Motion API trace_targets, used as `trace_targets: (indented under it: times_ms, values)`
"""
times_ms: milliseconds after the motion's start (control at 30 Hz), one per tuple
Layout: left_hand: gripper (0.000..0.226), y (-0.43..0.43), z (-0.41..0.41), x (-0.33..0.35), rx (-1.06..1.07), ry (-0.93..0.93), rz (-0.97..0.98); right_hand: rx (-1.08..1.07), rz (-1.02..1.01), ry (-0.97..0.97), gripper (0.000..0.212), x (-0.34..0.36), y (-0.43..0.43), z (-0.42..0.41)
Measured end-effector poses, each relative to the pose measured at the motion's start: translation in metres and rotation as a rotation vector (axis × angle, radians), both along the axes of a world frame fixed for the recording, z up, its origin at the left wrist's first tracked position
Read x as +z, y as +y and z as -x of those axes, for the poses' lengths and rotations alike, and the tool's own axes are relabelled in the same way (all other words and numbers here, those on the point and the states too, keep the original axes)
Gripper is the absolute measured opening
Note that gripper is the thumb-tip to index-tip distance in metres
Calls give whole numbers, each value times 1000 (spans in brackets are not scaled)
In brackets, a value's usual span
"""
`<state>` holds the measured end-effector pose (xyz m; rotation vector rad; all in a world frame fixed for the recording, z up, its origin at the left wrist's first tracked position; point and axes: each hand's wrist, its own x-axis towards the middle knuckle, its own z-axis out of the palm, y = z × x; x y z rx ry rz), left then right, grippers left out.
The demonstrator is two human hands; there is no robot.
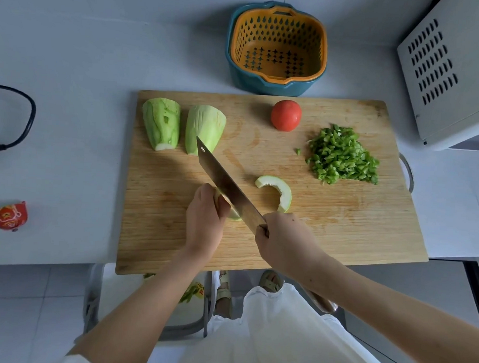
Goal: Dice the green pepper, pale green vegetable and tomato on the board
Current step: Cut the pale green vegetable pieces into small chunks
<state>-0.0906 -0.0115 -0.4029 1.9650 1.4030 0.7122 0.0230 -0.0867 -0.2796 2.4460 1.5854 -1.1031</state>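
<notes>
On the wooden board (340,227) my left hand (205,221) curls over a small piece of pale green vegetable (233,214), mostly hidden under the fingers. My right hand (283,242) grips the handle of a cleaver (224,182), whose blade lies against that piece. A curved pale green slice (280,192) lies just right of the blade. Two large peeled pale green chunks (162,123) (206,127) stand at the board's back left. A whole tomato (286,115) sits at the back middle. A pile of diced green pepper (342,157) lies at the right.
An orange strainer in a teal basket (277,50) stands behind the board. A grey appliance (454,72) fills the back right. A black cable (19,116) and a red packet (9,215) lie on the counter at left. The board overhangs the counter's front edge.
</notes>
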Motion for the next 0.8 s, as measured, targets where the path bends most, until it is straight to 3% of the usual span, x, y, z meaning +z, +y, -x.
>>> trace_targets:
  times_ms: [67, 233, 433, 800]
  values:
    - [31, 0, 0, 0, -4, -20, -15, 5, 1, -9, 37, -1, 1, 1]
    - [8, -1, -1, -2, 22, 38, -13, -16, 12, -16, 35, -7, 4, 3]
    - [26, -5, -3, -3, 35, -28, -51, -86, -28, 45, 33, -37, 15, 10]
    - [16, -9, -4, -2, 143, -41, 100, 0, -36, 11, 35, -5, -5, 2]
